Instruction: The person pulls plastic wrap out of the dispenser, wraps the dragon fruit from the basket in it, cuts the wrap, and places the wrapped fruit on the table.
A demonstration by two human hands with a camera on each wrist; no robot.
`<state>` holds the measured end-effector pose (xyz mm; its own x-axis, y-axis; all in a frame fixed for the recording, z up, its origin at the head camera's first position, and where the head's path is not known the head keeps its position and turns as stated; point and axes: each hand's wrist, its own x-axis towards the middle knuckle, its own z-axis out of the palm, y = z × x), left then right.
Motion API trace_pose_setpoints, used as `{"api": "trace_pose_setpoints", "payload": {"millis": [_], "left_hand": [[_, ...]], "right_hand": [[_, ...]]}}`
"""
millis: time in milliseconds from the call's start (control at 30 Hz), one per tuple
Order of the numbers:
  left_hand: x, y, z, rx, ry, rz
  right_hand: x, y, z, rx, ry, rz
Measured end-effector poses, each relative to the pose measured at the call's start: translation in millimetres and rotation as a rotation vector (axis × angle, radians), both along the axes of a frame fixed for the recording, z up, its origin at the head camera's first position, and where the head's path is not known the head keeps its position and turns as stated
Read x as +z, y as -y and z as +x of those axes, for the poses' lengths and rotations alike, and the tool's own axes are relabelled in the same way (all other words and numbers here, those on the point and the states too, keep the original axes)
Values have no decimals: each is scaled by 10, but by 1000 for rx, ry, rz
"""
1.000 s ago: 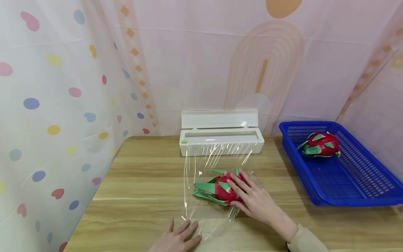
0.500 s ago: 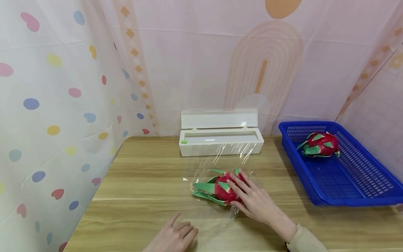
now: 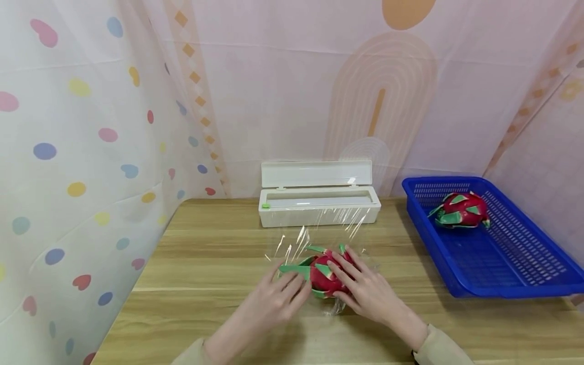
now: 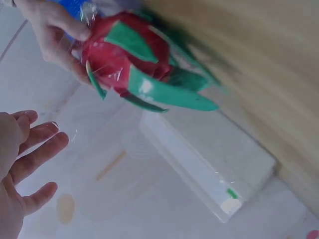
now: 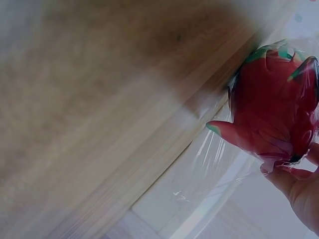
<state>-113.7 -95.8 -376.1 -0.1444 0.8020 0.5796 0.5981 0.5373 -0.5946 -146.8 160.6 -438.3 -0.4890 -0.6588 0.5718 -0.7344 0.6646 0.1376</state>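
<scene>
A red dragon fruit [image 3: 321,278] with green leaf tips lies on the table under clear cling film [image 3: 298,238]. The film runs back from it to a white wrap dispenser [image 3: 274,218] whose lid stands raised. My right hand [image 3: 369,291] holds the fruit's right end; in the right wrist view its thumb [image 5: 281,179] presses gathered film there. Over the leafy left end is my left hand [image 3: 276,300], with loosely bent fingers. In the left wrist view, those fingers [image 4: 42,154] hold no visible object and appear apart from the fruit [image 4: 127,50].
A blue plastic basket [image 3: 483,293] stands at the right with a second dragon fruit [image 3: 462,209] inside. Patterned cloth [image 3: 292,101] hangs behind the wooden table [image 3: 191,284]. A green slider [image 3: 266,206] sits at the dispenser's left end.
My left hand has left the film's near edge and moved forward and right to the fruit's leafy end. The film's near part has folded up towards the fruit. My right hand has stayed in place.
</scene>
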Motion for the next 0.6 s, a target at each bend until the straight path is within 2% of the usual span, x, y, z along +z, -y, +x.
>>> {"api": "trace_pose_setpoints", "payload": {"millis": [167, 333, 467, 600], "left_hand": [[62, -195, -241, 4, 4, -10], [61, -377, -483, 28, -41, 1], [-25, -510, -630, 53, -47, 49], [-152, -618, -679, 73, -16, 102]], "right_hand": [[4, 8, -3, -7, -5, 7], [-4, 14, -10, -9, -24, 6], [-24, 12, -17, -3, -41, -5], [-24, 10, -20, -1, -58, -8]]}}
